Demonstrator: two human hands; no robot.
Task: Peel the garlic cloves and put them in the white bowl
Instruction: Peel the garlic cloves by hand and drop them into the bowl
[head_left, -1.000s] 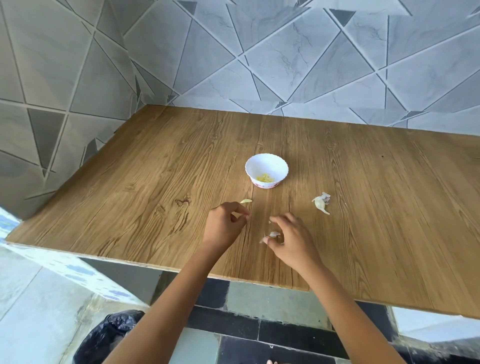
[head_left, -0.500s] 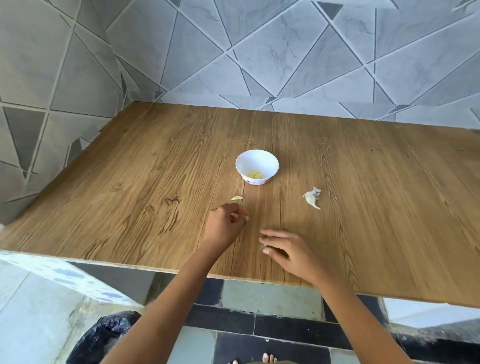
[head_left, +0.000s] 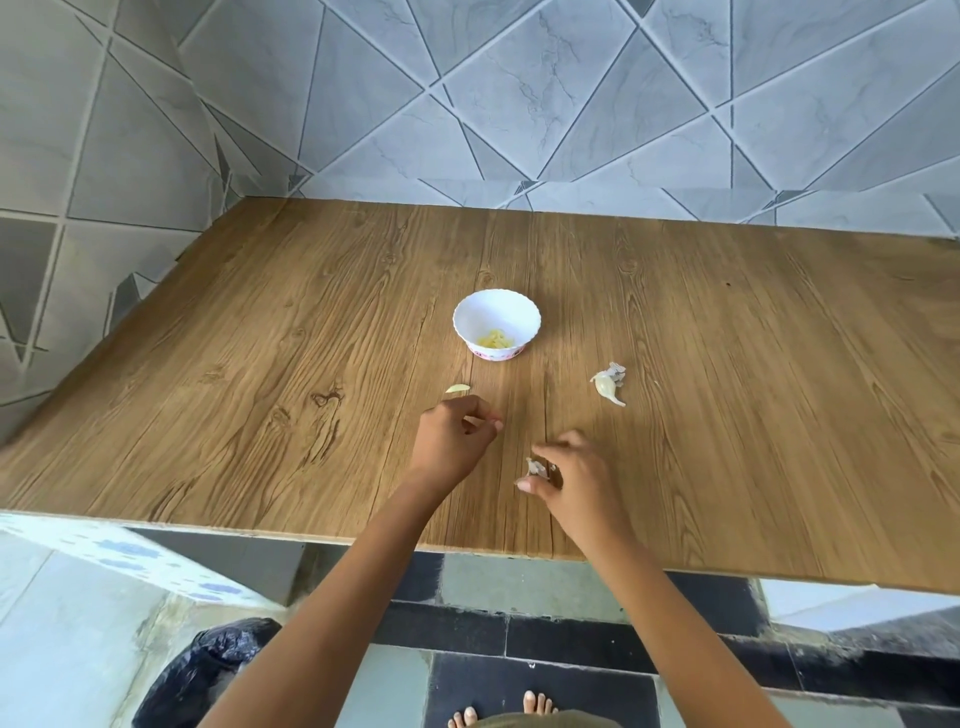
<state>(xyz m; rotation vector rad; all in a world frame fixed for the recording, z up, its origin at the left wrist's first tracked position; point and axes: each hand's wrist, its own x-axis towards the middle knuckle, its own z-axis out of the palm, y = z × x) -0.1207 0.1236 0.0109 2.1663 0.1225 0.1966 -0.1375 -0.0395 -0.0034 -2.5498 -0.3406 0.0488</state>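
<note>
Now that the papery garlic piece at lower centre is newly pinched up by the right hand, peeling can resume; a peeled clove waits below the white bowl, near the curled left hand, contents unclear.

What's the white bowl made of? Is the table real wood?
The white bowl looks like plastic or melamine, perhaps ceramic: it is smooth and slightly shiny, with a thin scalloped rim and a pink print near its base. The table shows brown wood grain with knots, yet its surface is flat and even with a thin edge, so it may be printed laminate, not solid wood.
</note>
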